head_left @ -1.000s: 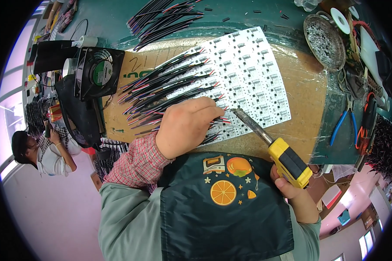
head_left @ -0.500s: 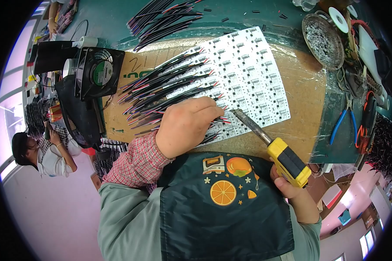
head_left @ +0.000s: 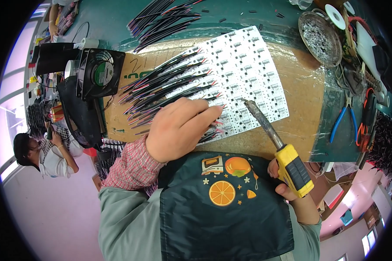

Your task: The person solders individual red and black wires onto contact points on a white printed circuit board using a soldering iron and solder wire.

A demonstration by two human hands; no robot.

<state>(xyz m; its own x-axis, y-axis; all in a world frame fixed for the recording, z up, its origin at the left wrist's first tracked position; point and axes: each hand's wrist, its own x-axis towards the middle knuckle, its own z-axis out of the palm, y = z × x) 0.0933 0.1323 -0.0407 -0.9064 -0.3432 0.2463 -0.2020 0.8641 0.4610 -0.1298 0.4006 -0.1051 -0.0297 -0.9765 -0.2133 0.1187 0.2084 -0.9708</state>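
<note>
My left hand (head_left: pixel 175 129) lies over the lower part of a white circuit board sheet (head_left: pixel 246 65), thumb and fingers pinched around a wire whose length is mostly hidden beneath the hand. Rows of black-sleeved wires (head_left: pixel 170 82) with red and white ends stretch across the sheet's left side. In my right hand (head_left: pixel 284 189) is a yellow and black soldering iron (head_left: pixel 293 169), held by its handle near the apron. Its dark tip hovers over or touches the sheet, right of my left fingertips; which of the two I cannot tell.
Cardboard (head_left: pixel 302 104) lies under the sheet. A black fan (head_left: pixel 101 74) stands at left, more wires (head_left: pixel 161 21) lie beyond. At right are a round metal dish (head_left: pixel 320 39) of grey scraps and blue-handled pliers (head_left: pixel 344 119). Another person (head_left: pixel 48 148) sits at far left.
The soldering iron has drawn back to the right and slightly up from my left fingertips. My left hand has shifted a little left, its fingers still bent.
</note>
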